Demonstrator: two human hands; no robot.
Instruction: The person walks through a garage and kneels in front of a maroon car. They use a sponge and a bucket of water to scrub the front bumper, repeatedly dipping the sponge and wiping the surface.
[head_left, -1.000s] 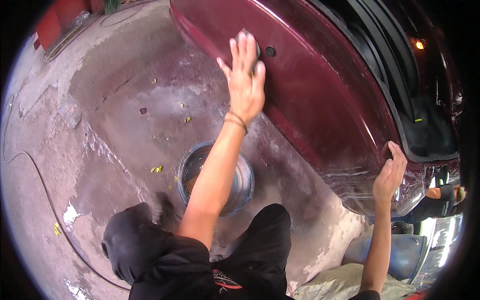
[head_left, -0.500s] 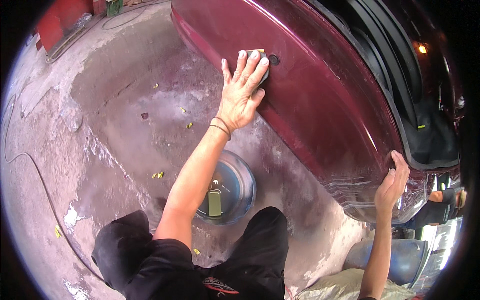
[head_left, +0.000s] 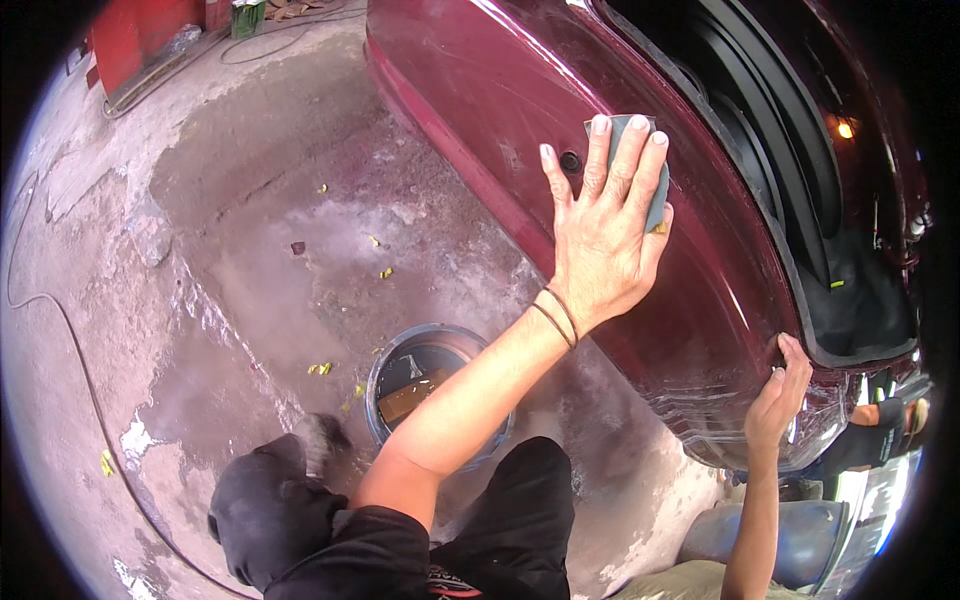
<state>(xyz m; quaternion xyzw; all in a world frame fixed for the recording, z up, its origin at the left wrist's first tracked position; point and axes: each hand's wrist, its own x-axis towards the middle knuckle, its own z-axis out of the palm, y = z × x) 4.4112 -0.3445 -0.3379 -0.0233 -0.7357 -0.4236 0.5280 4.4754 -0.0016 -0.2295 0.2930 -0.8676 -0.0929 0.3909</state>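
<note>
My left hand (head_left: 607, 235) lies with its fingers spread over a grey sheet of sandpaper (head_left: 657, 196), pressing it flat on a maroon car panel (head_left: 640, 300). A tan bit of the sheet shows by the thumb. Just left of the fingers, a round black fitting (head_left: 570, 161) sits in the panel. At the panel's near right end my right hand (head_left: 778, 392) rests by the rim, its fingers fairly straight over the edge and holding nothing I can see. Below my left forearm stands a round blue basin (head_left: 377, 392), with a brown rectangular shape in it, partly hidden by the arm.
A black rubber seal (head_left: 797, 300) borders the car's dark opening. A dark cable (head_left: 85, 370) runs along the floor at left. Several yellow scraps (head_left: 320, 368) lie on the stained concrete. A blue drum-like container (head_left: 775, 540) is at lower right; a person (head_left: 873, 435) shows behind it.
My left hand has slid right across the panel with the sandpaper, past the round fitting. My forearm now crosses over the basin. The right hand keeps its place by the rim.
</note>
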